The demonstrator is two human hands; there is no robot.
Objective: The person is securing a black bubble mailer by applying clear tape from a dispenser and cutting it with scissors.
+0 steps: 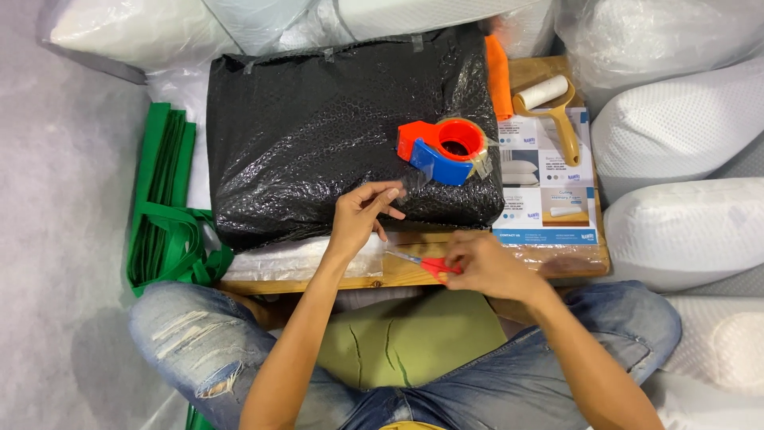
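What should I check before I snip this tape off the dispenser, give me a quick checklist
1. Tape strip pinched by left hand: ok, it runs to the tape dispenser.
2. Scissors in right hand: ok, red handles gripped.
3. Blades at the tape: not ok, they sit low near the table edge.
4. Blades open: cannot tell.
5. Dispenser steady on the bubble-wrapped black package: ok.

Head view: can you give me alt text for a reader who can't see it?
A person's left hand pinches clear tape off a red-and-blue tape dispenser lying on a black bubble-wrapped parcel, while the right hand holds red-handled scissors over a low wooden table.
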